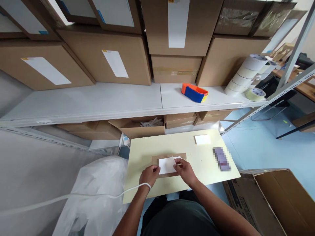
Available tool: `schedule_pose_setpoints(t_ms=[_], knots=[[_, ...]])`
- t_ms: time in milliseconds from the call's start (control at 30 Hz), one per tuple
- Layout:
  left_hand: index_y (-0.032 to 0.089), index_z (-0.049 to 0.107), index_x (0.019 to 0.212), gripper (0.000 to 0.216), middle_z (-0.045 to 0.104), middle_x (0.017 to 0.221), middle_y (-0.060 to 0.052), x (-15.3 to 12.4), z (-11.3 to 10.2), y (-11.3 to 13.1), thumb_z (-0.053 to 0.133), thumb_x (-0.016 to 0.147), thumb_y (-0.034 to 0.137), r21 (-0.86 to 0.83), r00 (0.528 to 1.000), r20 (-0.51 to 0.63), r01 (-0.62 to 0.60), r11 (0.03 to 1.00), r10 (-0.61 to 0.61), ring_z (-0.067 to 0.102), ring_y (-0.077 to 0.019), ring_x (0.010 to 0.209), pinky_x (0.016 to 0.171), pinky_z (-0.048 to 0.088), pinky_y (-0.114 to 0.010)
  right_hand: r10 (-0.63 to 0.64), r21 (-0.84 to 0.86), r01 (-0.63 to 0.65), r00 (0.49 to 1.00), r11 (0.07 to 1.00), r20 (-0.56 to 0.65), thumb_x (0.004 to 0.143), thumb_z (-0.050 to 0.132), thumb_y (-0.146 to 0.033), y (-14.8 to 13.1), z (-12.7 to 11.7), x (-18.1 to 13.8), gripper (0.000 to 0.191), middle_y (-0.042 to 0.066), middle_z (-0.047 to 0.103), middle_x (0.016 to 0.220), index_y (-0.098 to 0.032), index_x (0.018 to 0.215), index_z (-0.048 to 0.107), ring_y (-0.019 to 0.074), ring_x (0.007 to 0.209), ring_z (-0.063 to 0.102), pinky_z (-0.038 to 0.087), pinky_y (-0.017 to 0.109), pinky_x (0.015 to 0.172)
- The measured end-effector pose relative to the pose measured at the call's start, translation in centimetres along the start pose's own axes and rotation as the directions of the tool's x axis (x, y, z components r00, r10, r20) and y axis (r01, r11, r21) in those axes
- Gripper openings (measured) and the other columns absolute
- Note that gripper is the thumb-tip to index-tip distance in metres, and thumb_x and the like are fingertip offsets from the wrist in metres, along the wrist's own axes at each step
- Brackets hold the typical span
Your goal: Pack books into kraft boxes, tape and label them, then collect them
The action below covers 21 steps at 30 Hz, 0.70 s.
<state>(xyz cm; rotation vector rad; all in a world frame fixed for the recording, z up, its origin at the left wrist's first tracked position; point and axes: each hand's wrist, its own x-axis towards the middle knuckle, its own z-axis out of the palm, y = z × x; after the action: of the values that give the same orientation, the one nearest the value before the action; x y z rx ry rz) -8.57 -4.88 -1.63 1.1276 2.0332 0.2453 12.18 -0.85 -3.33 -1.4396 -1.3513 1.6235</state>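
On a small cream table (147,154) lies a flat brown cardboard piece (180,156). A white card or label (166,165) rests on top of it. My left hand (149,175) pinches the card's left edge with closed fingers. My right hand (185,169) pinches its right edge, fingers pressed together. A white cord loops round my left wrist. A second white card (202,139) lies near the table's far right corner.
A blurred purple object (221,159) lies on the table's right side. A white shelf (98,98) behind it carries cardboard boxes, an orange and blue tape dispenser (194,92) and tape rolls (246,73). A white plastic bag (98,196) sits left, an open carton (275,196) right.
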Motion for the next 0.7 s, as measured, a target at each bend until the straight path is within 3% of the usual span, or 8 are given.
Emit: schedule_pose_setpoints(t_ms=[700], knots=[[0.028,0.077,0.089,0.028,0.081,0.099,-0.003,0.2,-0.4,1.1,0.054,0.091,0.044,0.135,0.998,-0.04,0.056,0.989,-0.051,0.072,-0.0239,0.096,0.072,0.041,-0.029,-0.014,-0.072,0.011,0.999,0.997,-0.032,0.08,0.071,-0.049,0.8,0.1,0.9,0.039,0.009,0.076,0.102,-0.02,0.105,0.076,0.0246,0.085,0.072,0.06,0.038,0.076]])
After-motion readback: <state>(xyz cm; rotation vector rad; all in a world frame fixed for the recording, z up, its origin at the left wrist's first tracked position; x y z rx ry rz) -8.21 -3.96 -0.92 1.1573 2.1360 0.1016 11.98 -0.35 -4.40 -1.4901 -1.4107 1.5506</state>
